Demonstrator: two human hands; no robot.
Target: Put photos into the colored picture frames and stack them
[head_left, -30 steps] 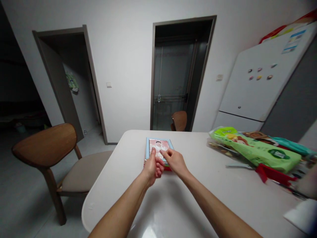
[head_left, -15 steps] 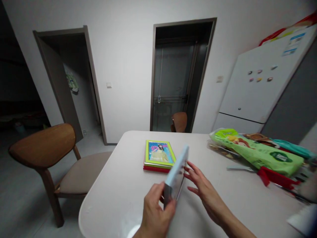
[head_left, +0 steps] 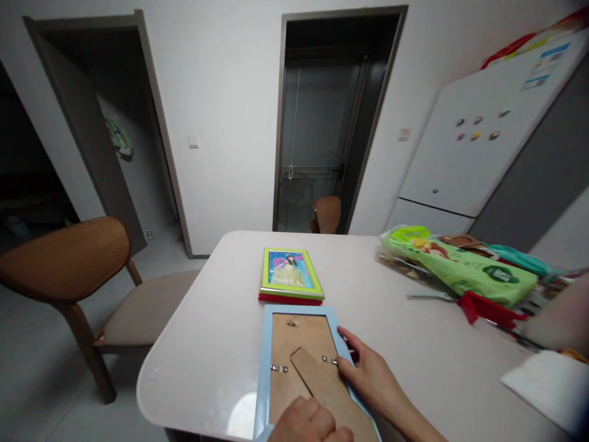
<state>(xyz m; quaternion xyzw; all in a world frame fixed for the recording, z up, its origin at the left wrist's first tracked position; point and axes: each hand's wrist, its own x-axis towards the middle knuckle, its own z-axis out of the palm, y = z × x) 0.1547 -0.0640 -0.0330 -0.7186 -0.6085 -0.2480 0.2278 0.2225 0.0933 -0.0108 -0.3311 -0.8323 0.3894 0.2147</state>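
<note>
A light-blue picture frame (head_left: 264, 374) lies face down near the table's front edge, its brown backing board and folded stand facing up. Small metal clips show along the top and both sides of the board. My right hand (head_left: 375, 377) holds the frame's right edge, its thumb at the right-hand clip. Over the lower part of the backing, my left hand (head_left: 306, 422) is closed with fingers curled; what is under its fingertips is hidden. Just beyond lies a lime-green picture frame (head_left: 267, 279) with a princess picture, stacked on a red frame (head_left: 289, 301).
At the table's (head_left: 207, 325) right lie a green printed bag (head_left: 478, 270), a light-coloured flat handle (head_left: 430, 295), a red plastic piece (head_left: 490, 312) and white tissue (head_left: 547, 383). A wooden chair (head_left: 69, 264) stands at the left. Behind are a fridge (head_left: 453, 153) and doorways.
The light-blue frame was tilted on edge in my left hand and is now flat, back side up. My right hand has closed on its right edge; my left hand moved down to its lower part.
</note>
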